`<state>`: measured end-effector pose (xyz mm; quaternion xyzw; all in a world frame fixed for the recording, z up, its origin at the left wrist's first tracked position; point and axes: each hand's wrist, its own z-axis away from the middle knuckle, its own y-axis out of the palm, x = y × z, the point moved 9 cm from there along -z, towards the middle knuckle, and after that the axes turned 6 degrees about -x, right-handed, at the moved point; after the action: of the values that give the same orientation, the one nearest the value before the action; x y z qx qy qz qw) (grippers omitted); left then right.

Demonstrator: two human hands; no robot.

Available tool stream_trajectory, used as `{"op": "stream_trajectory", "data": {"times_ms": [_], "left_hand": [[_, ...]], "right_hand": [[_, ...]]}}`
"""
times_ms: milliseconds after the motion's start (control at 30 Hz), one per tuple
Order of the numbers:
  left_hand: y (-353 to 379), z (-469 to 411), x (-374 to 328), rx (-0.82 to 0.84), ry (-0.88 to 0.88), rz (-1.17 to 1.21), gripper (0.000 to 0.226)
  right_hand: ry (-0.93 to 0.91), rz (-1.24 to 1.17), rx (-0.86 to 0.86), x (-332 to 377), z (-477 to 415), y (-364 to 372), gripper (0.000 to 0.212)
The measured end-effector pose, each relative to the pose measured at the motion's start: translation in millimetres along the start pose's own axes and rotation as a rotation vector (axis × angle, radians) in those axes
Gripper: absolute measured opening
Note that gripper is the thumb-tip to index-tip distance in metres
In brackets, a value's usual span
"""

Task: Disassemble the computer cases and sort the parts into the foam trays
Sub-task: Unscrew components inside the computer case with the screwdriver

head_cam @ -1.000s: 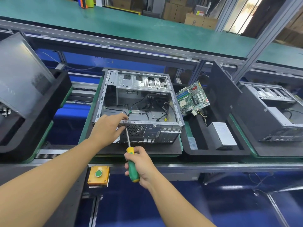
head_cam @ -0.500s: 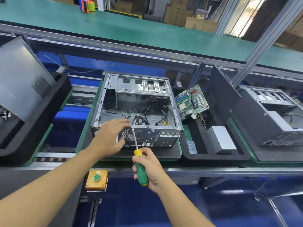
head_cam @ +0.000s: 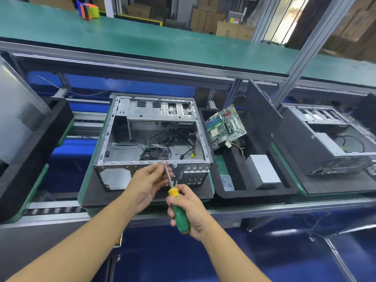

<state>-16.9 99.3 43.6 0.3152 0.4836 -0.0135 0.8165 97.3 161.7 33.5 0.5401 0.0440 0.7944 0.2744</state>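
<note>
Green matting covers the long bench (head_cam: 142, 43) behind a conveyor line of black foam trays. On the nearest foam pad (head_cam: 97, 192) sits an open sheet-metal computer case (head_cam: 122, 151), boxy, perforated along its rim, with loose black cables and a fan inside. The right hand (head_cam: 189, 210) is wrapped around a green-and-yellow screwdriver (head_cam: 180, 216); the left hand (head_cam: 148, 182) pinches its steel shaft near the tip. Rightward, a foam tray (head_cam: 254, 195) holds a green motherboard (head_cam: 224, 127), tilted, and a grey power supply (head_cam: 264, 169).

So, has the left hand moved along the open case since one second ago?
Yes. The left hand has shifted right along the case front rim, away from the near-left corner, to the screwdriver shaft.
</note>
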Motion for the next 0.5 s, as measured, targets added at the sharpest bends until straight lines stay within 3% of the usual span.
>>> {"op": "stream_trajectory", "data": {"times_ms": [167,500], "left_hand": [[13,-10,-4,-0.064,0.044,-0.118,0.014],[145,-42,30,0.337,0.114,-0.852,0.008]], "right_hand": [[-0.035,-0.069,-0.059,12,10,-32,0.043],[-0.134,-0.133,-0.372,62,25,-131,0.034]]}}
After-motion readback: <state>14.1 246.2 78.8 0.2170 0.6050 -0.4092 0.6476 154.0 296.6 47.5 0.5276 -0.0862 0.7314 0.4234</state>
